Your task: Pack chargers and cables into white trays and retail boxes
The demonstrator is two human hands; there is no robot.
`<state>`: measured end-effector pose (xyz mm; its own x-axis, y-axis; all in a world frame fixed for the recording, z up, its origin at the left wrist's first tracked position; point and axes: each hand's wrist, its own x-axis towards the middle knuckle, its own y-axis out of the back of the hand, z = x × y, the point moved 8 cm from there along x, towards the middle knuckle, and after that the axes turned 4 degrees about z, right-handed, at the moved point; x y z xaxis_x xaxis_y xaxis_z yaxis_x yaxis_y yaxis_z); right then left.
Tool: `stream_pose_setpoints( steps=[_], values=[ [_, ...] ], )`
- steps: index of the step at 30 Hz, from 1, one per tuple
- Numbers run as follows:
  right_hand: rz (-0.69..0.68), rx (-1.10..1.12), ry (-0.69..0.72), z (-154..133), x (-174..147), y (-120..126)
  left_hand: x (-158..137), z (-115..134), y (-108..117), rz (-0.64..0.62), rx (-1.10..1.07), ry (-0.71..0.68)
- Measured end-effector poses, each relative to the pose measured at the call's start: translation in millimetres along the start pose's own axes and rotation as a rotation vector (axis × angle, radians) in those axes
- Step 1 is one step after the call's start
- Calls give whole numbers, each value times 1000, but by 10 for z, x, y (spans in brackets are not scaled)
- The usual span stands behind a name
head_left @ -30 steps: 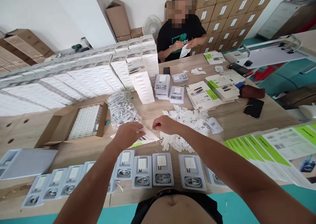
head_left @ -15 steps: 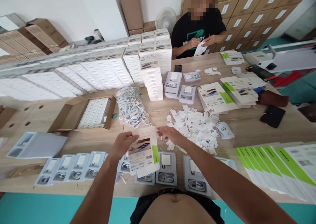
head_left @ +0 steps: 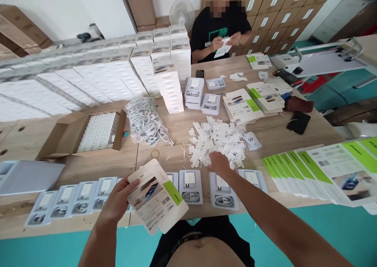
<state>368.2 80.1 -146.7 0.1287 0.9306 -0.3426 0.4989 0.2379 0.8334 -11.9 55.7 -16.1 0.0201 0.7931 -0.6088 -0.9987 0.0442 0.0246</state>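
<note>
My left hand (head_left: 116, 198) is closed on the edge of a flat printed carton (head_left: 156, 196) with a green stripe, thumb on top. The carton is tilted above the table's front edge and hides part of the trays behind it. My right hand (head_left: 219, 163) reaches down to the front of a heap of small white paper slips (head_left: 218, 137). Its fingers are bent and drawn together at the slips; what is between them is hidden. Under my right wrist lies a plastic tray (head_left: 223, 199) with a white charger and coiled cable. Another filled tray (head_left: 190, 192) lies between my hands.
Overlapping flat cartons (head_left: 303, 167) lie at the right. A bag of cables (head_left: 145, 119) and an open cardboard box (head_left: 119, 141) of white pieces are to the left. Stacked white boxes (head_left: 172, 98) line the back. Across the table a person (head_left: 220, 27) holds a carton.
My right hand has left the carton's upper edge and moved right and down to the paper slips. My left hand has brought the carton left and closer to me. The view has shifted right.
</note>
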Motion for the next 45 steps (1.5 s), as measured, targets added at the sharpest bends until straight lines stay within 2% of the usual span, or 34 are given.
stream_pose_setpoints(
  steps=[3,5,9,12,14,17,21,24,28,36,39,45],
  values=[
    [-22,-3,-19,4,72,-141,-76,-117,190,67,30,10],
    [-41,40,-41,51,96,-142,-144,-144,317,99,61,8],
    [-11,245,-84,137,10,107,-256,-98,451,111,132,-35],
    [22,451,-74,70,-156,286,-233,61,378,117,369,-164],
    [28,585,-48,-68,-286,325,-201,231,142,65,627,-314],
    [17,753,2,-403,-510,321,-225,468,-438,-89,933,-526],
    [-116,1080,92,-1012,-845,348,-339,629,-1144,-247,989,-570],
    [-150,1255,198,-1370,-1027,506,-409,665,-1436,-294,975,-582],
    [-8,1237,244,-1432,-1087,716,-437,705,-1524,-282,961,-617],
    [-13,1207,362,-1436,-1075,894,-548,986,-1658,-320,1040,-758],
    [23,1082,429,-1474,-1067,989,-543,1078,-1690,-351,1022,-797],
    [244,773,579,-1520,-1009,1197,-478,1200,-1709,-377,1042,-839]
  ],
)
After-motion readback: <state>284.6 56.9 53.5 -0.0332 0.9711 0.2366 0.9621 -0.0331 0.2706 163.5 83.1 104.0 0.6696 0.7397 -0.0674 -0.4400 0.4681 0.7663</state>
